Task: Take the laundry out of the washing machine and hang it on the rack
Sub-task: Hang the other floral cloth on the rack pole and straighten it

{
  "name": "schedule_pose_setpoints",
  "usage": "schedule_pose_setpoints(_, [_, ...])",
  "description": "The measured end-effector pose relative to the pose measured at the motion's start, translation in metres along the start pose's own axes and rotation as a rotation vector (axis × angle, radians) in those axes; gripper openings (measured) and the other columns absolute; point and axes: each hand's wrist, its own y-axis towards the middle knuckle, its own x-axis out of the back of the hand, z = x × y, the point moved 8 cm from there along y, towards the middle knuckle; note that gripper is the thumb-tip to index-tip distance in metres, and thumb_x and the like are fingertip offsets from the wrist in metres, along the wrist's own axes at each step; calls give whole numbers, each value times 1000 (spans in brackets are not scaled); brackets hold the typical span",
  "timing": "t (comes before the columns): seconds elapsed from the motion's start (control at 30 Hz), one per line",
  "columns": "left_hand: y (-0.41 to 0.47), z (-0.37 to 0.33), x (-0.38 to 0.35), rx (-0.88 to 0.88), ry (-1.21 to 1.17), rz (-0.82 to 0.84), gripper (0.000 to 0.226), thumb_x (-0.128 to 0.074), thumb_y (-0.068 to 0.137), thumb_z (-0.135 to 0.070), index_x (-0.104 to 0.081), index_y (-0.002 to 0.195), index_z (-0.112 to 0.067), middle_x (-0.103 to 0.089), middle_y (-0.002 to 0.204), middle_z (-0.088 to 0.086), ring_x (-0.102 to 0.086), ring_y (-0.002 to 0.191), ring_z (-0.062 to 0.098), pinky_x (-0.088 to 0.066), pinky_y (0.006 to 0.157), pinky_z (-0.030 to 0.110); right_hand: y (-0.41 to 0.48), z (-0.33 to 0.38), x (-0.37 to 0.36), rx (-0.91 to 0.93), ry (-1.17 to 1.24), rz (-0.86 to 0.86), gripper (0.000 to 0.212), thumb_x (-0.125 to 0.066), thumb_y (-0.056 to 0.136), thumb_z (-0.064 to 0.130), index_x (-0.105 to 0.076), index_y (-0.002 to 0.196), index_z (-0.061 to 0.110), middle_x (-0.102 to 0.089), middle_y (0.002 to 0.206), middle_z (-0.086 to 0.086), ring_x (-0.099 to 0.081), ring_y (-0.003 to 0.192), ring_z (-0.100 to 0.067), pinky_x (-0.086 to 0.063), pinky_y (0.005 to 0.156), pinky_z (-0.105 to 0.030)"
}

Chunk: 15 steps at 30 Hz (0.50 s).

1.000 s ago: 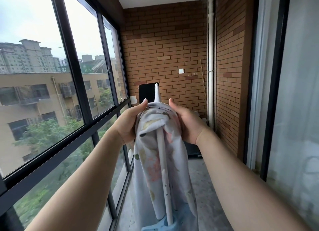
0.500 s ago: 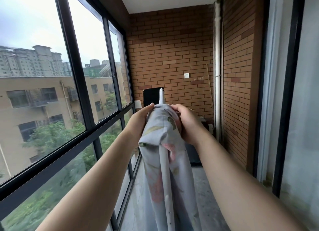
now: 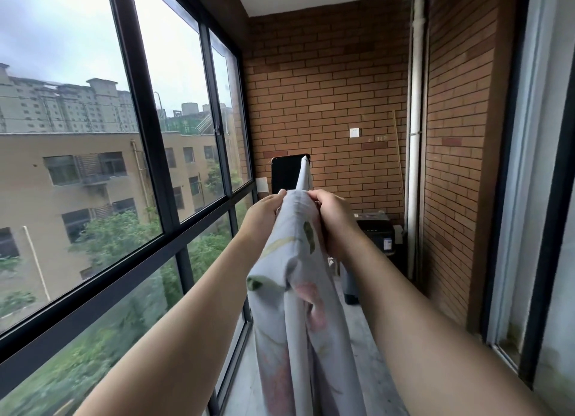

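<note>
1. Two hands meet at mid-frame: my left hand (image 3: 264, 211) and right hand (image 3: 329, 216) each pinch the top fold of a pale floral cloth (image 3: 298, 260), fingers curled into the fabric.
2. At 12 o'clock from my knuckles, the white rack bar (image 3: 303, 176) pokes out past the cloth, which appears to drape over it and hangs toward 6 o'clock between my forearms.
3. I judge the cloth soft, light and limp, perhaps damp. It bunches readily and is likely to slide along the smooth bar.
4. Best hold, I reckon: the top fold, one hand either side of the bar, at 9 and 3 o'clock, so it spreads evenly.
</note>
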Motion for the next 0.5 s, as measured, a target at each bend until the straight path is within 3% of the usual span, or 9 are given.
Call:
schedule_pose_setpoints(0.1, [8,2,0,-74,54,-76,23,-54,100,-35,-67,86,-22,-64,79,-9,-56,81,9,-46,81,27,7,-6,-1,37,-28,-19,23,-58,87,20,-74,100,9,-75,101,-13,-69,102,-31,-55,93,-50])
schedule_pose_setpoints(0.13, [11,6,-2,-69,64,-60,22,-53,100,-35,-65,84,-25,-63,78,-10,-57,84,11,-47,83,28,8,-8,-1,44,-48,-23,22,-57,89,22,-72,101,11,-74,101,-11,-69,101,-29,-56,91,-47])
schedule_pose_setpoints(0.2, [17,16,-10,-49,63,-4,18,-49,101,-32,-61,88,-28,-62,87,-8,-57,101,19,-45,99,36,9,-15,0,55,-89,-11,23,-54,92,27,-68,104,12,-73,101,-10,-68,98,-25,-60,74,-34])
schedule_pose_setpoints(0.23, [17,19,-10,-43,23,-13,17,-51,100,-30,-62,87,-27,-63,83,-8,-56,97,21,-43,98,36,8,-17,0,65,-108,-7,24,-52,94,27,-67,106,11,-72,99,-9,-68,94,-22,-57,61,-26])
schedule_pose_setpoints(0.3, [16,25,-6,-41,-76,-92,14,-61,95,-28,-67,84,-21,-65,65,-9,-55,78,15,-43,83,30,7,-19,3,100,-154,-10,28,-48,98,26,-65,111,8,-69,96,-6,-65,87,-16,-47,46,-14])
schedule_pose_setpoints(0.33, [16,28,-4,-43,-101,-122,11,-67,92,-27,-69,84,-20,-66,62,-10,-56,71,13,-47,75,26,5,-19,4,121,-174,-12,28,-46,99,23,-63,113,6,-67,95,-5,-63,86,-15,-46,45,-12])
schedule_pose_setpoints(0.4, [11,29,-4,-52,-163,-129,7,-74,85,-22,-70,86,-18,-70,69,-6,-61,65,10,-52,63,22,2,-17,4,133,-165,-23,26,-46,99,19,-61,114,4,-67,98,-9,-65,92,-22,-53,57,-18])
schedule_pose_setpoints(0.5, [4,20,-1,-86,-156,-131,15,-76,84,-18,-67,95,-14,-71,85,2,-63,69,13,-53,66,27,-5,-13,4,109,-84,-64,18,-52,93,15,-60,107,10,-69,106,-15,-66,102,-31,-58,81,-41])
